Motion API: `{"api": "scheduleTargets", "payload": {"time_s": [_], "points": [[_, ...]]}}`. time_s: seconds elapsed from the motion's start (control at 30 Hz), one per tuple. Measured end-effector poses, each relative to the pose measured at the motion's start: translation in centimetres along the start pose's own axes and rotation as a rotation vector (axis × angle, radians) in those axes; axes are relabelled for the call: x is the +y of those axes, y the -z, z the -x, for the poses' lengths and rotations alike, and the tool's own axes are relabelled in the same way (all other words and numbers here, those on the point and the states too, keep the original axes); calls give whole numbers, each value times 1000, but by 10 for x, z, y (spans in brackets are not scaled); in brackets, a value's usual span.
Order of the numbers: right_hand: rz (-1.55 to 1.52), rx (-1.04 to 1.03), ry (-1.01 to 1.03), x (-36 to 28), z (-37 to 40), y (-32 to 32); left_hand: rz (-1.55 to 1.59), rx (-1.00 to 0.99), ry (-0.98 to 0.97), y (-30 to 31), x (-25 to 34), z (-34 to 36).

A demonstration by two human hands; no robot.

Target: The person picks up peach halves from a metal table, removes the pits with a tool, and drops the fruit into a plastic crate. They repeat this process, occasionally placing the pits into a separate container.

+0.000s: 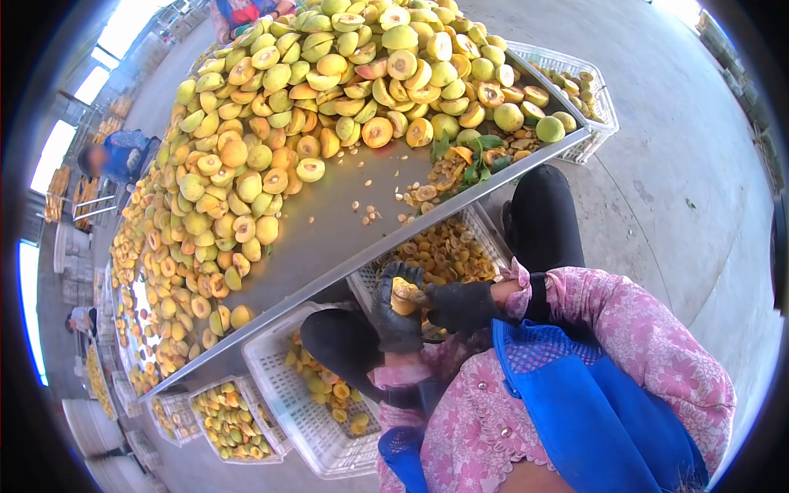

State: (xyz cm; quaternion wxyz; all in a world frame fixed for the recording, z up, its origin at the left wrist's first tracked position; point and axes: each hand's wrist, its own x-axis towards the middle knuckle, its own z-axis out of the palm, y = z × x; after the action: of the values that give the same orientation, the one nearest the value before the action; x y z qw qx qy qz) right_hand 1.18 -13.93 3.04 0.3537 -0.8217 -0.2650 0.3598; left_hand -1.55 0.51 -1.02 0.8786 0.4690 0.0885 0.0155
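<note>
In the head view, my left hand (394,322), in a dark grey glove, is closed around a yellow peach half (403,296). My right hand (463,306), gloved too, meets it from the right with fingers closed against the fruit. Whatever the right hand grips, if anything, is hidden. Both hands are over my lap, beside the metal table edge. Under them stands a white crate (491,234) of peach trimmings (444,251). To the left, a larger white crate (271,361) holds peach pieces (325,384).
A big heap of halved peaches (246,156) covers much of the metal table (329,222). Pits, scraps and green leaves (485,160) lie near its raised rim. More crates (234,419) of fruit stand below. Another person (123,156) is at the left, another at the far end.
</note>
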Motion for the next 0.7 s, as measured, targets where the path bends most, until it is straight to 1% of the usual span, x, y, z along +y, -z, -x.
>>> {"api": "scheduleTargets", "payload": {"time_s": [0.03, 0.07, 0.13, 0.17, 0.23, 0.27, 0.33, 0.37, 0.43, 0.47, 0.53, 0.57, 0.63, 0.67, 0.7], "points": [[-4, 22, 33, 6, -4, -5, -324, -71, -53, 1, 1, 2], [-6, 19, 32, 4, -3, -2, -324, -68, -49, 3, 2, 2], [-104, -91, -116, -2, 0, 7, -640, -119, -116, 7, 5, -1], [-105, -93, -116, -2, -2, 6, -640, -117, -114, 8, 2, -3], [-52, -13, -26, 0, -5, 4, 257, 134, 150, 15, -12, -14], [-53, -12, -33, 1, -5, 3, 260, 132, 156, 25, -24, -19], [4, 56, -2, -1, -10, 1, 43, 100, 58, 49, -47, -30], [4, 56, -6, 0, -16, -1, 45, 99, 61, 53, -50, -32], [-318, -164, -124, 4, -29, -9, -90, 87, -6, 61, -55, -34], [-321, -163, -128, 4, -31, -11, -90, 86, -1, 57, -52, -33], [-139, -118, -92, 5, -34, -14, 52, 230, 30, 39, -38, -29], [-141, -119, -97, 0, -32, -9, 55, 229, 35, 33, -34, -27], [-218, -130, -132, -15, -22, 3, 204, 305, 72, 28, -30, -24], [-217, -133, -137, -5, -28, -4, 208, 307, 76, 32, -33, -25], [-268, -198, -104, 14, -40, -15, 221, 315, 87, 39, -38, -27]]}}
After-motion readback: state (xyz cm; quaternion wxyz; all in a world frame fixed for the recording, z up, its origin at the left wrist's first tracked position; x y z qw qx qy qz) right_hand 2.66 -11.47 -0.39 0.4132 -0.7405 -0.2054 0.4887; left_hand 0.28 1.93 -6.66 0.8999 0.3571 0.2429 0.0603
